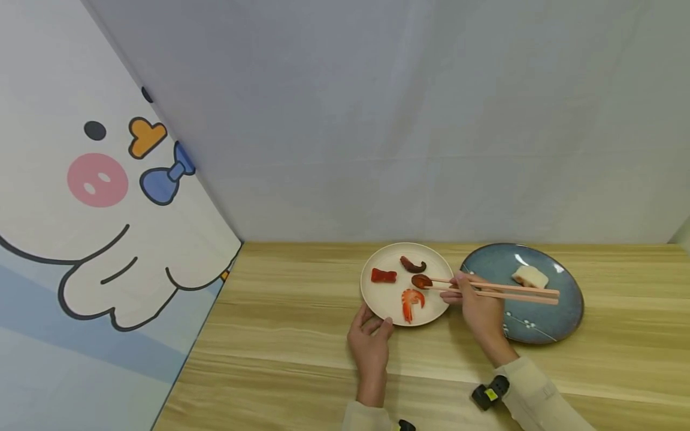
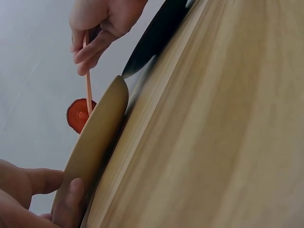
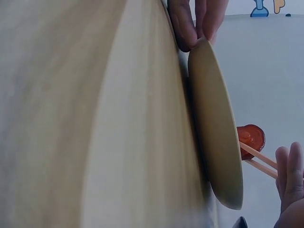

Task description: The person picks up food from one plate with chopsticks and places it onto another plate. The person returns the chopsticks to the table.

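My left hand (image 1: 369, 345) grips the near-left rim of a cream round plate (image 1: 381, 305), its thumb at the edge. In my right hand (image 1: 481, 311) is a pair of pink chopsticks (image 1: 512, 292), held over the gap between the two plates. Their tips pinch a round, reddish-brown food piece (image 1: 421, 281) above the cream plate; whether it touches the surface I cannot tell. Around it on that plate lie a red shrimp (image 1: 411, 304), a red rectangular piece (image 1: 383, 275) and a dark curled tentacle (image 1: 412, 264). Both wrist views show the round piece (image 2: 78, 115) showing above the rim.
A blue oval plate (image 1: 533, 332) stands to the right, partly beneath my right hand, with a whitish food piece (image 1: 530, 277) on it. The wooden table (image 1: 269, 335) meets a pale curtain (image 1: 409, 149) behind. A cartoon-printed panel (image 1: 108, 251) borders the left side.
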`<state>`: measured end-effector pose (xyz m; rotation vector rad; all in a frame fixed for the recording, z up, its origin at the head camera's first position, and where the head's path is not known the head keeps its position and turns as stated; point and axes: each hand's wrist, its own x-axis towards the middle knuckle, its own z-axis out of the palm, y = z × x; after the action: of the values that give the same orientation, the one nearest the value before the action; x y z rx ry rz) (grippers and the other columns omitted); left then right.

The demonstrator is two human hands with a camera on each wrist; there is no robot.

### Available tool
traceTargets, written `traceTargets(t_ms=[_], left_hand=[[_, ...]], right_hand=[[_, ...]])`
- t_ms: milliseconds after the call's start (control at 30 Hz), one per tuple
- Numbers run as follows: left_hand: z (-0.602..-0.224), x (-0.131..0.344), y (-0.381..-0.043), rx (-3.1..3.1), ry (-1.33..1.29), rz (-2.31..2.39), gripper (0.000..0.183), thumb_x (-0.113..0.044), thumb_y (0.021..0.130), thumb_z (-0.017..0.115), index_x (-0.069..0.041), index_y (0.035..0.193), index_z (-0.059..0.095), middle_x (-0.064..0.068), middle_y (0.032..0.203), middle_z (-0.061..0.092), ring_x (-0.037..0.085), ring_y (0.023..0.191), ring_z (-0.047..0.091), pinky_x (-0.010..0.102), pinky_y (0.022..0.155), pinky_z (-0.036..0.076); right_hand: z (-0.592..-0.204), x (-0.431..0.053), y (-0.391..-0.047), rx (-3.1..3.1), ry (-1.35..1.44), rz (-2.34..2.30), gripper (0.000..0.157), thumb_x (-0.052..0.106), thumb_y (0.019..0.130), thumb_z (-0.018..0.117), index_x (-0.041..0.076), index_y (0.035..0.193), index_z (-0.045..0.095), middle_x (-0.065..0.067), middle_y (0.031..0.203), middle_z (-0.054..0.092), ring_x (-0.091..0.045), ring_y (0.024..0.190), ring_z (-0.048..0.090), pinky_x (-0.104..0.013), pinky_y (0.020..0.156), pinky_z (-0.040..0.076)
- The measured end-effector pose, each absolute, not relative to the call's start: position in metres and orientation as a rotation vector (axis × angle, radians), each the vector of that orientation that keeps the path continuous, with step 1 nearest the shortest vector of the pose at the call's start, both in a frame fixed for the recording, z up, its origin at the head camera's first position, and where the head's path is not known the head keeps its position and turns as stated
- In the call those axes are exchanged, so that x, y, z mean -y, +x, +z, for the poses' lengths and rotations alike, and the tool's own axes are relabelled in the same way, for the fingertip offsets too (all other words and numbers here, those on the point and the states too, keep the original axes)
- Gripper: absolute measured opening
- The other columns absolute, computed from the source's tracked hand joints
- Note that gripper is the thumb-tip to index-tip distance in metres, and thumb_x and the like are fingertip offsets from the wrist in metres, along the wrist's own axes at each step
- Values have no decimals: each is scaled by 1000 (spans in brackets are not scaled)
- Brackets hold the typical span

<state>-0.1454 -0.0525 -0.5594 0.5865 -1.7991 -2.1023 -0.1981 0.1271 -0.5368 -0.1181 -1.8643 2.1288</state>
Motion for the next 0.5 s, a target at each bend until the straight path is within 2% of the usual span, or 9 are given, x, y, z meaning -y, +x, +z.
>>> traceTargets(t_ms=[233, 500], left_hand=[[-558, 53, -145, 1833, 612, -2088, 65, 13, 89, 73, 14, 149, 49, 27, 127, 62, 17, 91, 66, 22, 72, 61], [-556, 52, -146, 1846, 617, -2069, 64, 14, 89, 74, 15, 148, 49, 28, 127, 61, 22, 94, 66, 21, 72, 60]], right_hand=[[-530, -133, -193, 1817, -230, 2196, 32, 7, 109, 57, -23, 111, 66, 3, 77, 76, -5, 63, 74, -24, 65, 63], [-526, -140, -190, 1643, -294, 2323, 25, 4, 108, 58, -17, 103, 69, -4, 77, 75, -11, 63, 76, -25, 64, 64]])
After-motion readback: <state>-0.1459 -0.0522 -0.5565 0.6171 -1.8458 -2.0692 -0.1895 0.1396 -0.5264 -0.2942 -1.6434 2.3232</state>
